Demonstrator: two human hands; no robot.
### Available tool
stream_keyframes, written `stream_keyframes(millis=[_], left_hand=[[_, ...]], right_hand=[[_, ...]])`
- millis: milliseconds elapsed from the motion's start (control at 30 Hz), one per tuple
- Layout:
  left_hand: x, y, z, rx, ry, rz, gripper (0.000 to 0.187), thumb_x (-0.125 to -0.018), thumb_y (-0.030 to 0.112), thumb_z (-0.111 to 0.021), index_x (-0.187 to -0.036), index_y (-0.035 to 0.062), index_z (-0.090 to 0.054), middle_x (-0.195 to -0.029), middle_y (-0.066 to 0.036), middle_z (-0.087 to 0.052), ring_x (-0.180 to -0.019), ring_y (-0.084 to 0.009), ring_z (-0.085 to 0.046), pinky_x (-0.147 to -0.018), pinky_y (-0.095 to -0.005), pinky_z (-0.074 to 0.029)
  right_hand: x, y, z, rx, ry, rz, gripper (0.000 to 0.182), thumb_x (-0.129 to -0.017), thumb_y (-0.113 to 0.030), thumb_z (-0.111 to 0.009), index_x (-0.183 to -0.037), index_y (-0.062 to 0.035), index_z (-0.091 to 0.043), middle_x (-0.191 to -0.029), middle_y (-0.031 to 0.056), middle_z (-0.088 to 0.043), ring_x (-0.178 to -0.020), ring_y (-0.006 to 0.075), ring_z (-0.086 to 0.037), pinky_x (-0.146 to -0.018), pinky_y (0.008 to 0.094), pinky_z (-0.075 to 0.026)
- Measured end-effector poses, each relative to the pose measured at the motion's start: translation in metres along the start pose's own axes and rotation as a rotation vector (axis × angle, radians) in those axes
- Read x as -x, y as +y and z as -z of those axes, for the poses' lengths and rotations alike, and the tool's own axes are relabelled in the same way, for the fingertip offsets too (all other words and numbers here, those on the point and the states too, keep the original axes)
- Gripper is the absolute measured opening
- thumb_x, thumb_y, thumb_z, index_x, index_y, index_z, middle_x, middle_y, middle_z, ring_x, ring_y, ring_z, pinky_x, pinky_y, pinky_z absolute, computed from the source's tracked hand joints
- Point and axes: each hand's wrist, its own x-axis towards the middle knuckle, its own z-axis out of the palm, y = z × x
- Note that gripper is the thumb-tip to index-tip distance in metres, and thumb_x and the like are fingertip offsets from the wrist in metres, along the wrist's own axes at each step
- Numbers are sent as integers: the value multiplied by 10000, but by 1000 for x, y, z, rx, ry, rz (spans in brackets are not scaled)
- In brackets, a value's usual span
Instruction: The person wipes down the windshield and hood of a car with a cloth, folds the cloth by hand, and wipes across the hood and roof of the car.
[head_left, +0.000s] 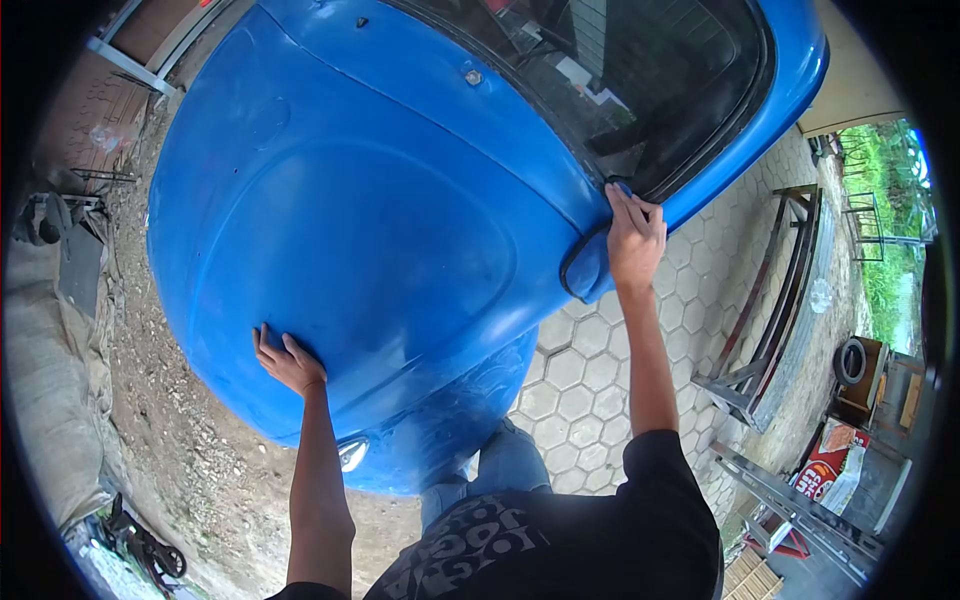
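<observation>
A blue car's hood (pixel 400 220) fills the middle of the view, with the dark windshield (pixel 650 80) at the upper right. My left hand (pixel 290 362) lies on the lower left part of the hood, its fingers spread. My right hand (pixel 635 238) is at the lower corner of the windshield, its fingers together around something small and blue that is mostly hidden. Just below that hand a blue side part with a black edge (pixel 588 268) sticks out from the body. A clear side lamp (pixel 352 453) shows on the fender near my left forearm.
Hexagonal paving (pixel 580 375) lies right of the car, gravel ground (pixel 190 440) to the left. A metal frame (pixel 765 330) stands on the paving. Farther right are a tire (pixel 850 362), a red box (pixel 825 470) and a ladder-like rail (pixel 800 515). A grey tarp (pixel 45 380) hangs at left.
</observation>
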Motion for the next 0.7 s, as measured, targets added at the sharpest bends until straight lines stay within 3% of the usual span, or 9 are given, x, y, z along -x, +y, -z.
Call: stream_keyframes(millis=[67,200,300,400,467,567,700], left_hand=[[0,-2,-1,10,-4,12,660,-1065,571,-378,-1440,59,-557,-1537,-145,-473,-1394,-373,-449,-1117,-530,-378],[2,-2,0,17,0,17,613,-1056,514,-422,-1437,52,-556,-1547,-151,-466,-1400,-375,-445,-1140,-529,-357],[-1,1,2,22,-7,29,575,-1050,462,-450,-1437,48,-551,-1553,-158,-462,-1407,-379,-437,-1156,-528,-339],[2,8,3,45,-10,33,552,-1048,428,-460,-1439,48,-545,-1556,-167,-460,-1415,-383,-427,-1168,-525,-324],[1,5,4,42,-8,11,544,-1046,414,-462,-1442,49,-541,-1556,-172,-459,-1421,-384,-419,-1173,-523,-316],[1,7,4,16,-7,18,542,-1049,413,-455,-1441,49,-542,-1558,-174,-457,-1426,-382,-411,-1183,-516,-299],[1,10,5,29,-17,43,556,-1051,434,-453,-1438,46,-538,-1564,-169,-454,-1434,-378,-405,-1187,-511,-288]], right_hand=[[-14,13,5,-69,6,19,341,-815,0,-687,-1097,-152,-806,-1048,-54,-765,-933,187,-653,-775,300,-528],[-28,-6,-10,-85,207,-209,321,-840,75,-653,-1074,-92,-795,-1045,22,-765,-910,242,-651,-834,357,-556],[-4,-41,-23,-203,57,-202,302,-843,72,-659,-1061,-86,-793,-1051,42,-765,-907,263,-655,-828,360,-554],[7,-64,-18,-566,0,-172,257,-870,81,-647,-1033,-60,-788,-1066,56,-770,-864,288,-654,-828,367,-546],[28,-92,-2,-685,-113,-117,256,-886,78,-652,-1040,-66,-797,-1055,90,-780,-950,273,-709,-845,381,-536],[45,-122,2,-734,-173,-43,254,-880,78,-635,-1018,-68,-791,-1072,87,-769,-919,289,-687,-833,408,-553],[-46,-97,-56,-561,58,-22,201,-895,19,-676,-1044,-57,-787,-1013,121,-756,-892,318,-675,-816,413,-560]])
